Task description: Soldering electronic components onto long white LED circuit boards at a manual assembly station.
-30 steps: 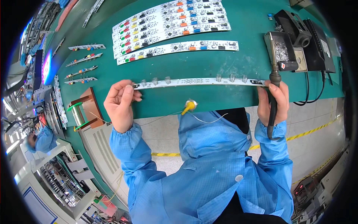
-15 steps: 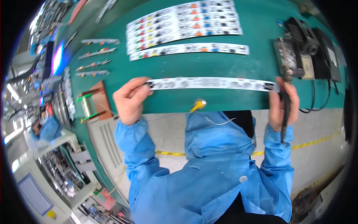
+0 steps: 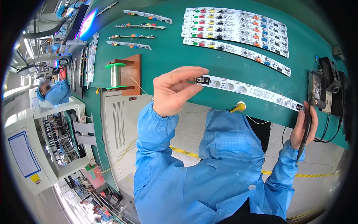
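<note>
Head view, and both hands are up over the front of the green tabletop (image 3: 167,56), with a long, narrow white circuit strip (image 3: 263,93) stretched between them! The left hand (image 3: 172,92) has thumb and fingers clamped on the strip's left end. Over at the other end, the right hand (image 3: 297,130) pinches too, with a dark, slim-handled soldering iron (image 3: 306,128) tucked along the same hand.

So how far along? On this strip, six silvery round coil parts sit in place, three towards each end, so the fitting of those looks done. Whether their joints are soldered cannot be told from here, nor how much remains. Beyond it, overlapping white boards with coloured blocks (image 3: 231,28) lie in a fan, and one matching white board (image 3: 236,50) rests just in front; all carry their red, yellow, black, orange and blue parts. Four slim strips with coloured parts (image 3: 129,45) lie to the left, near a silvery wire spool with green flanges (image 3: 116,76).

And the look of the held strip: flat, pale, apparently straight apart from the lens's bend, slanting down towards the right. A black part marks each end, fine dark print dots the middle between the coil groups, and its underside is hidden.
</note>
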{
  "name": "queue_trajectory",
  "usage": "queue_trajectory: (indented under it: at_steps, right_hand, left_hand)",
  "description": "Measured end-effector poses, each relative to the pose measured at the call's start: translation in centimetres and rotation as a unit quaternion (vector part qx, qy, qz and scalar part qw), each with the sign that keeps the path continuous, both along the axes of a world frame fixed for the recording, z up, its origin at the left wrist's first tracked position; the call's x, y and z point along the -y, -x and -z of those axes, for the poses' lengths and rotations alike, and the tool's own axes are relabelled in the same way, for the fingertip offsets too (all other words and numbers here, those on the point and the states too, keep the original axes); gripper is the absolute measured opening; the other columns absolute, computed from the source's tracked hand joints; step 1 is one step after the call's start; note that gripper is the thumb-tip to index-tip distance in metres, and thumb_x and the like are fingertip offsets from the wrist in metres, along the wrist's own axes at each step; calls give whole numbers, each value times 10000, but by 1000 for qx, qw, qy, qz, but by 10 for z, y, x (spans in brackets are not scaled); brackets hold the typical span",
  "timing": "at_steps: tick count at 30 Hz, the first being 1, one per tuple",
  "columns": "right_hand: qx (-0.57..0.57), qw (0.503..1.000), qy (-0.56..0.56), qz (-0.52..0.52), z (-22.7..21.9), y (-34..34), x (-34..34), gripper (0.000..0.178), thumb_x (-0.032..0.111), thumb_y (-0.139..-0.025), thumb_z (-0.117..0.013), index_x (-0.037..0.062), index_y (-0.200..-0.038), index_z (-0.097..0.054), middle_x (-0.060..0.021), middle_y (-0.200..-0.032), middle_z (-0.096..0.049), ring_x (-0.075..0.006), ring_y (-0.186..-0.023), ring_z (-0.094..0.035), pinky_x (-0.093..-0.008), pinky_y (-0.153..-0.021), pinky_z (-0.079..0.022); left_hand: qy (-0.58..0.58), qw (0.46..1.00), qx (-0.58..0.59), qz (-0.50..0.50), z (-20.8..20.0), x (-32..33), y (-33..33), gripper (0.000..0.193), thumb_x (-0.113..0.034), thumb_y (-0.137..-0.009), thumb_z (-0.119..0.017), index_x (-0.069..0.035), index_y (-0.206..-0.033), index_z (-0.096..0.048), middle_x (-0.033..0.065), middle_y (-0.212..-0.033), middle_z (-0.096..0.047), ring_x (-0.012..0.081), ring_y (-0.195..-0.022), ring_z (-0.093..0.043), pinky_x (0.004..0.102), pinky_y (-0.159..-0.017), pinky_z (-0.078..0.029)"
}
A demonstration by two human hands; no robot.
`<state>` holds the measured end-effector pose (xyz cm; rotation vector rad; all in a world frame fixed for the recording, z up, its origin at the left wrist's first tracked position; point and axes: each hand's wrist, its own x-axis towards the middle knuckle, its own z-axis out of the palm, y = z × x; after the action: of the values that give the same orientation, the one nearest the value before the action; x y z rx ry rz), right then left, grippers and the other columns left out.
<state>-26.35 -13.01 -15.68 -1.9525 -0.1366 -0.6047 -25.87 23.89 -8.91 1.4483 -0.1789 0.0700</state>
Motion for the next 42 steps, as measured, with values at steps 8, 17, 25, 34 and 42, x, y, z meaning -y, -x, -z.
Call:
queue_trajectory:
  at_steps: [8, 17, 25, 34, 42]
  right_hand:
    - [-6, 1000, 5, 15, -3, 1, -2, 330, -54, -865, -523, -42, -1191, -477, -230, -1120, -583, -258, -1064, -570, -347, -937, -438]
    - [7, 1000, -9, 20, -6, 0, -1, 322, -57, -854, -533, -36, -1171, -481, -234, -1090, -591, -268, -1043, -579, -355, -927, -444]
    - [29, 997, -71, -24, -7, 3, 3, 328, 7, -871, -500, -36, -1195, -466, -228, -1103, -585, -218, -886, -587, -343, -834, -466]
    - [67, 995, -59, -42, -9, 0, 8, 350, 13, -859, -503, -31, -1203, -456, -240, -1089, -575, -214, -845, -573, -361, -813, -467]
    - [65, 995, -55, -60, -9, -3, 7, 338, 3, -854, -511, -33, -1188, -466, -239, -1088, -572, -209, -834, -569, -357, -804, -469]
  left_hand:
    - [-43, 999, -3, -10, -10, 0, -2, 294, 200, -715, -555, 100, -984, -618, 221, -1069, -604, 243, -958, -620, 309, -817, -538]
    - [-119, 991, 35, -44, -18, 6, -5, 261, 190, -690, -589, 84, -922, -643, 221, -1018, -629, 231, -908, -638, 287, -792, -535]
    - [-163, 974, -96, -125, -36, -15, -40, 166, -44, -864, -559, 83, -951, -621, 139, -829, -654, 194, -683, -652, 267, -661, -537]
    - [95, 970, -138, -176, -35, -12, -261, 210, 10, -831, -577, 141, -986, -522, 193, -958, -584, 284, -834, -635, 328, -753, -564]
    - [-79, 969, -152, -179, -1, 45, -288, 330, -17, -866, -508, 147, -1142, -433, 211, -1002, -598, 268, -888, -631, 291, -717, -557]
